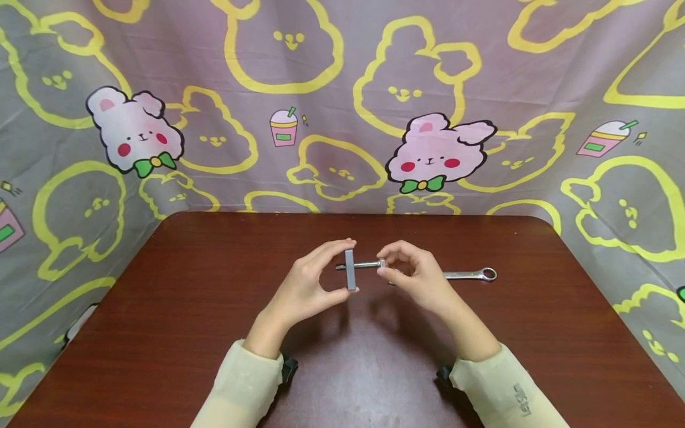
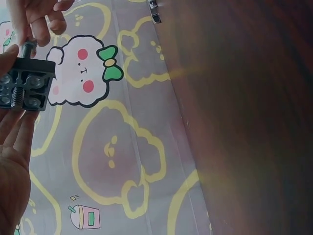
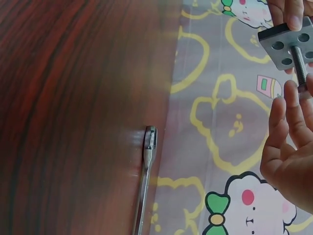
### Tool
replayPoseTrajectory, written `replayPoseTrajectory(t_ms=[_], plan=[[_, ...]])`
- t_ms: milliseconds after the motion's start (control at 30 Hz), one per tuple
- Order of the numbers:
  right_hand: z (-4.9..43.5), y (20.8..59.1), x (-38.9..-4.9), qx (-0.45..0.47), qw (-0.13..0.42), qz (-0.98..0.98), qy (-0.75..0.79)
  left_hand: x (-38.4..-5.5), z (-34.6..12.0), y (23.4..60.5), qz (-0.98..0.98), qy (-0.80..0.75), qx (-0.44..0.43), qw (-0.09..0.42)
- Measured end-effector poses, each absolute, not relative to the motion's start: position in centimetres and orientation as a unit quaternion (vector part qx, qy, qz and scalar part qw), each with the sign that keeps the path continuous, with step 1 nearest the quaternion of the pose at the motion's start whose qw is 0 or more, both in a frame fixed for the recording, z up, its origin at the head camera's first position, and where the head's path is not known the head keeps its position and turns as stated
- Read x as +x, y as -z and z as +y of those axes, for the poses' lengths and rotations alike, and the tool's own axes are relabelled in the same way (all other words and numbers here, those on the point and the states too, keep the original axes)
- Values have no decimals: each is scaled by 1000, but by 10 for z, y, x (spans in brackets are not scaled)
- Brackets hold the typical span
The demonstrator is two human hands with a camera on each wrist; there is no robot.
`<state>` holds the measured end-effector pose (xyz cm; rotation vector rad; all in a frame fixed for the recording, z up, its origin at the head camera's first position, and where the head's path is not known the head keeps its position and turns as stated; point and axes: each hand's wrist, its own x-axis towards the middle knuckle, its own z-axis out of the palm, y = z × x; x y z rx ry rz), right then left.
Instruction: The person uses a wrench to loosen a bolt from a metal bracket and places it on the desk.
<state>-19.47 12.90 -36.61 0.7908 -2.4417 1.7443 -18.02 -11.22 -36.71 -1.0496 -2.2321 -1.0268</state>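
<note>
A grey square plate (image 1: 350, 270) with several holes is held upright by its top and bottom edges between the fingers and thumb of my left hand (image 1: 310, 279). Through the plate's middle runs a threaded bolt (image 1: 366, 264), its end sticking out on the far left side, as the left wrist view also shows at the bolt's thread (image 2: 18, 97). My right hand (image 1: 420, 276) pinches the bolt's head (image 1: 382, 263) between thumb and fingers. In the right wrist view the plate (image 3: 288, 44) faces the camera with the bolt (image 3: 299, 66) standing out from it.
A metal wrench (image 1: 471, 275) lies on the brown table (image 1: 176, 309) behind and to the right of my right hand, partly hidden by it. A patterned cloth (image 1: 342, 119) hangs around the table's back and sides.
</note>
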Motion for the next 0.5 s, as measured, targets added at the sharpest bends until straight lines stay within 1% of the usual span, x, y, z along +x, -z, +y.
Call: replayPoseTrajectory(t_ms=[233, 500], plan=[[129, 364, -190, 258, 53, -799, -540, -181, -113, 367, -813, 378, -378, 229], [129, 362, -190, 266, 52, -788, -554, -180, -113, 364, -811, 375, -384, 233]])
